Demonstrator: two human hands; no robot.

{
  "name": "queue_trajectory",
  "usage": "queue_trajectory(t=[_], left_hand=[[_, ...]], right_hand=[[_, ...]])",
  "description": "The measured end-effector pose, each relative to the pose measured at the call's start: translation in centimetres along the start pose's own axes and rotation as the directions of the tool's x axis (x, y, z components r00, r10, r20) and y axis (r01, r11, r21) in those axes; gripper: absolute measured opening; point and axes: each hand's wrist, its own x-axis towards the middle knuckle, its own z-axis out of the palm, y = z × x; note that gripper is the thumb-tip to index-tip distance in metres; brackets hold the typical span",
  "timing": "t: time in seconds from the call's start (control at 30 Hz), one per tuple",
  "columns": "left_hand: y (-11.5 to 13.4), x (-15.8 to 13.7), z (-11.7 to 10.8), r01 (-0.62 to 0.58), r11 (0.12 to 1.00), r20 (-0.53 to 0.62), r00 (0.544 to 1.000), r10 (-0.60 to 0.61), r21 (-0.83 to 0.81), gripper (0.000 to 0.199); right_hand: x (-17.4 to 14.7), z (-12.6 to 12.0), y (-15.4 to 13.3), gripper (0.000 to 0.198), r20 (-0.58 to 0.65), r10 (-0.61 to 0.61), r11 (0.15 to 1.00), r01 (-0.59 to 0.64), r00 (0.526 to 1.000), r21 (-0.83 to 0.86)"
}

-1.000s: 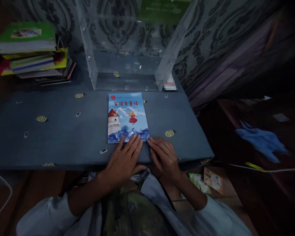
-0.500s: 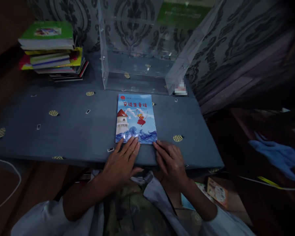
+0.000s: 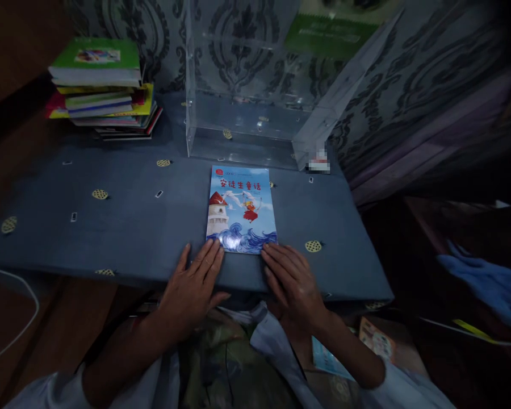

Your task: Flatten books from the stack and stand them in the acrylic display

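Note:
A blue picture-covered book (image 3: 242,210) lies closed and flat on the table, its cover showing a tower with a red roof, waves and a figure in red. My left hand (image 3: 193,281) is flat, with its fingertips at the book's lower left corner and its thumb stretched out. At the lower right corner rests my right hand (image 3: 293,281), its fingers extended side by side over the edge. Neither hand grasps the book.
Behind the book stands a clear acrylic rack (image 3: 242,150) with a green item at its top. A stack of books (image 3: 104,88) is at the back left. The blue tablecloth (image 3: 128,233) ends close to my body. A blue cloth (image 3: 481,281) and booklets (image 3: 330,358) lie lower right.
My left hand has slid left across the book's lower edge to its corner. My right hand's fingers have straightened onto the right corner. The view has shifted slightly.

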Motion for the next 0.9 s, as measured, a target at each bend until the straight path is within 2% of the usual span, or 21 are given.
queue_trajectory(t=[0.17,0.3,0.4,0.57,0.9], left_hand=[[0.1,0.0,0.0,0.012,1.0,-0.005,1.0,-0.012,0.004,0.069],[0.2,0.0,0.2,0.018,1.0,-0.02,1.0,-0.018,0.003,0.067],[0.0,0.0,0.4,0.014,1.0,-0.033,0.999,-0.014,-0.004,0.066],[-0.8,0.0,0.4,-0.023,0.999,-0.018,1.0,0.022,-0.044,0.064],[-1.8,0.4,0.0,-0.071,0.994,-0.053,0.996,0.067,-0.078,0.054]], right_hand=[[2.7,0.5,-0.6,0.051,0.157,-0.09,0.988,0.068,0.984,0.14],[5.3,0.7,-1.1,0.056,0.343,-0.174,0.962,0.084,0.923,0.26],[7.1,1.0,-1.2,0.059,0.406,-0.228,0.946,0.103,0.885,0.308],[9.1,1.5,-0.6,0.063,0.451,-0.303,0.925,0.144,0.84,0.353],[11.2,2.4,1.3,0.055,0.435,-0.391,0.899,0.236,0.811,0.369]])
